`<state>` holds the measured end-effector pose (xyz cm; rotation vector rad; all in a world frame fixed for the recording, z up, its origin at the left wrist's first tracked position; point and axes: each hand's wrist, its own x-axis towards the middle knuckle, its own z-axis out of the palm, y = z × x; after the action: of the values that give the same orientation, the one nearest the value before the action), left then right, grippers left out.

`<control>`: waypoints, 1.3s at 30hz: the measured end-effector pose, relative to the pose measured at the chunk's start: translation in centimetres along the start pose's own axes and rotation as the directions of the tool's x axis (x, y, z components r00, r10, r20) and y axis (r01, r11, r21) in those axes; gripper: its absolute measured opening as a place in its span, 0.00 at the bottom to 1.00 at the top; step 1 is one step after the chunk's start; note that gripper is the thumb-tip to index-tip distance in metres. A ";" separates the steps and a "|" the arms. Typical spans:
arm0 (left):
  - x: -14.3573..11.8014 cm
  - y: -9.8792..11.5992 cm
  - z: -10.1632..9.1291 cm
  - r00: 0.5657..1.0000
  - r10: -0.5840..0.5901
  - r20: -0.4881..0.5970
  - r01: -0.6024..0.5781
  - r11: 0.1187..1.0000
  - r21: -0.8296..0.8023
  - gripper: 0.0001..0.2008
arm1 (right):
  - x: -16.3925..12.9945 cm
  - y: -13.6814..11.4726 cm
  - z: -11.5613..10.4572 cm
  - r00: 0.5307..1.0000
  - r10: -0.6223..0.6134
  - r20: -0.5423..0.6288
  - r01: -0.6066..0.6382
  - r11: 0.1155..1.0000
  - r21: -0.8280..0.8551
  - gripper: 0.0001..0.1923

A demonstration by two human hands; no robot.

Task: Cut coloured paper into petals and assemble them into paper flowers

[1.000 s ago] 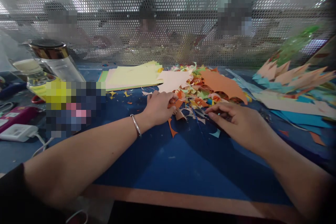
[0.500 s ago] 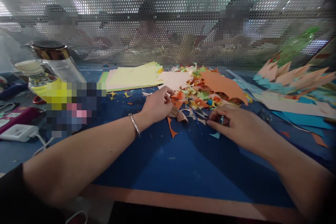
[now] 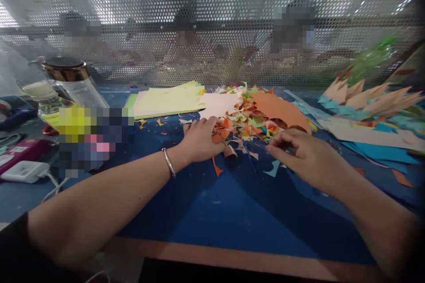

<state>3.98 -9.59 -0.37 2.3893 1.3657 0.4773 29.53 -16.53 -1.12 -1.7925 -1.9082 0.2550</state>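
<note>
On the blue desk (image 3: 212, 203), my left hand (image 3: 199, 141) lay with curled fingers on the near edge of the paper scraps (image 3: 247, 121), pinning them, while my right hand (image 3: 303, 157) pinched fingertips together just beside the pile.

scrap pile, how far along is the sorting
Done: cut spiky strips lie stacked at right. In hand: left hand rests on the scrap pile, and right hand pinches at its near edge. Left: the pile is still heaped, and stray bits dot the mat.
</note>
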 end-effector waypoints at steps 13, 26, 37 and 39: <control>-0.4 -0.1 -1.4 0.999 0.027 -0.017 -0.024 0.991 0.133 0.27 | 0.0 -1.5 -0.6 0.955 0.195 0.225 -0.285 0.820 0.496 0.27; 1.2 0.3 -1.0 0.997 -0.016 0.079 -0.002 0.975 0.221 0.20 | 3.3 -4.5 -1.5 0.954 0.208 0.218 -0.301 0.642 0.705 0.14; 4.5 2.3 -1.3 0.959 -0.130 0.253 0.072 0.971 0.228 0.17 | 3.4 -2.8 0.4 0.944 0.224 0.241 -0.328 0.569 0.754 0.11; 4.8 2.1 -1.4 0.957 -0.133 0.260 0.097 0.984 0.149 0.11 | 3.3 -2.9 0.4 0.943 0.222 0.248 -0.332 0.554 0.763 0.14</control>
<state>7.24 -6.20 2.37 2.3554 1.4396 0.0264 26.78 -13.55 0.63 -1.4096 -1.2006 1.1709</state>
